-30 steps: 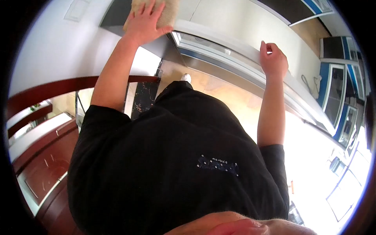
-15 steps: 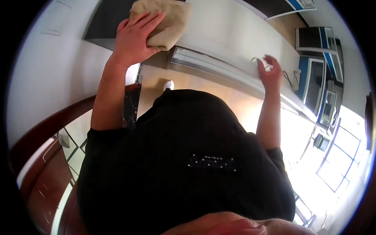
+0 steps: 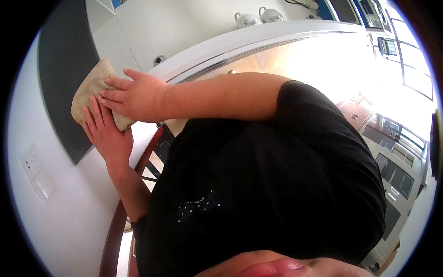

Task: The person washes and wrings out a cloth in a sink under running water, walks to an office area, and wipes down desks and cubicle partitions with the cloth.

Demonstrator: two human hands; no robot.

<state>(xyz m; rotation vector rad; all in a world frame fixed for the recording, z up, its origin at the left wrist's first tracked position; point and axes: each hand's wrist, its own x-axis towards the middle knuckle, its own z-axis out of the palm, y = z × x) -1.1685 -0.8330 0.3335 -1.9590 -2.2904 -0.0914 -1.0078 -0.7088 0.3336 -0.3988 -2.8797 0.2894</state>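
A folded tan cloth (image 3: pixel 87 94) lies across the border of a dark grey panel and the white counter (image 3: pixel 150 27). My left hand (image 3: pixel 108 138) has hold of its near side, fingers spread over the top and thumb at the lower edge. Coming across from the right, my right hand (image 3: pixel 138 96) rests outstretched fingertips on the cloth's right part, its thumb sticking out. The fingertips of both hands are close together. What lies under the cloth is hidden.
Two white lidded pots (image 3: pixel 248 21) with loop handles stand at the counter's back edge, near dark cables (image 3: pixel 300 4). A small round fitting (image 3: pixel 159 60) sits near the counter's front edge. Left are the dark panel (image 3: pixel 64 60) and a wall socket (image 3: pixel 31 161).
My right hand has left the ring-shaped handles on the right and crossed over to the cloth. My left hand stays on the cloth. The view has turned leftward.
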